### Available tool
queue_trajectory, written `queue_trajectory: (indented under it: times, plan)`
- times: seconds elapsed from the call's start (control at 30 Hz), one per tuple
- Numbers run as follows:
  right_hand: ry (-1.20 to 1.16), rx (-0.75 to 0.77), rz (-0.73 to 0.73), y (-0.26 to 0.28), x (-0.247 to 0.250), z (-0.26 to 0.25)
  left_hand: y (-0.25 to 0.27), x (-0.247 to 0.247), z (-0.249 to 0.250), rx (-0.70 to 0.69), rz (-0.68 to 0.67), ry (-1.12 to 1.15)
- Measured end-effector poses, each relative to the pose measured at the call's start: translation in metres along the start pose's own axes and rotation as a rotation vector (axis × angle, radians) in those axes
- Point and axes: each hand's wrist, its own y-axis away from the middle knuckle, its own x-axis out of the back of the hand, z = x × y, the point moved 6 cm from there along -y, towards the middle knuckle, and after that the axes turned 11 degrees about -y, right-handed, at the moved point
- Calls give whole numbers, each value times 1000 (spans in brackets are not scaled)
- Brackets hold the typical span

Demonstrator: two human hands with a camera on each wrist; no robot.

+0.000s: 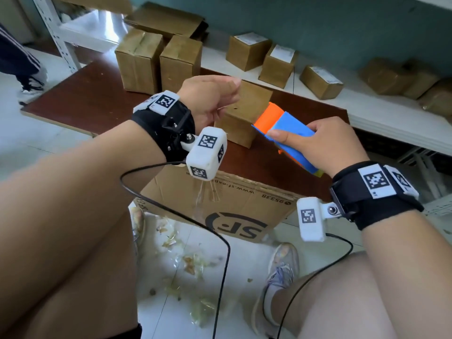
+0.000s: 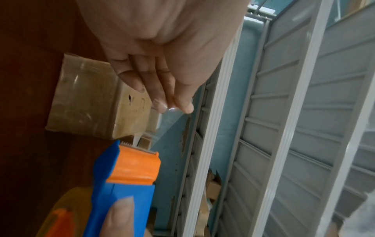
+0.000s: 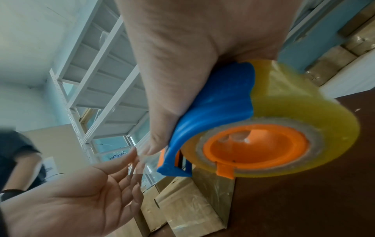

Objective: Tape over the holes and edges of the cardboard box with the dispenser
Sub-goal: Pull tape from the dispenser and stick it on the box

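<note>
A small cardboard box stands on the dark brown table, with a small hole in its top face. My right hand grips the blue and orange tape dispenser just right of the box, blade end towards it. In the right wrist view the yellowish tape roll sits on its orange hub under the palm. My left hand hovers above the box's left side. Its fingertips pinch the end of a clear tape strip running from the dispenser blade. The box has glossy tape on one face.
Two taller boxes stand at the table's back. More boxes sit on a white shelf behind. A flattened printed carton leans below the table's front edge. Tape scraps litter the floor by my feet. A person stands far left.
</note>
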Motion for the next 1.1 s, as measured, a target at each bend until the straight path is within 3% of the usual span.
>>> queue_trajectory:
  times: [0.17, 0.33, 0.47, 0.63, 0.73, 0.87, 0.93, 1.0, 1.1]
  plan:
    - [58, -158, 47, -7, 6, 16, 22, -31, 12, -143, -106, -195]
    - [57, -204, 107, -16, 6, 13, 32, -52, 20, -387, 26, -222]
    - [63, -213, 120, -19, 1, 6, 33, -55, 18, -442, 141, -311]
    - [73, -214, 131, -20, -1, 0, 40, -61, 20, -502, 193, -434]
    - [76, -227, 156, -26, 0, 5, 49, -62, 24, -525, 160, -437]
    - [69, -307, 159, -39, 6, 40, 91, -73, 41, -776, 74, -471]
    - [16, -323, 147, -46, -2, 51, 91, -73, 35, -736, 19, -462]
    - [11, -353, 100, -52, -17, 51, 77, -69, 21, -607, -60, -414]
    - [27, -329, 75, -58, -28, 44, 61, -57, 15, -439, -76, -368]
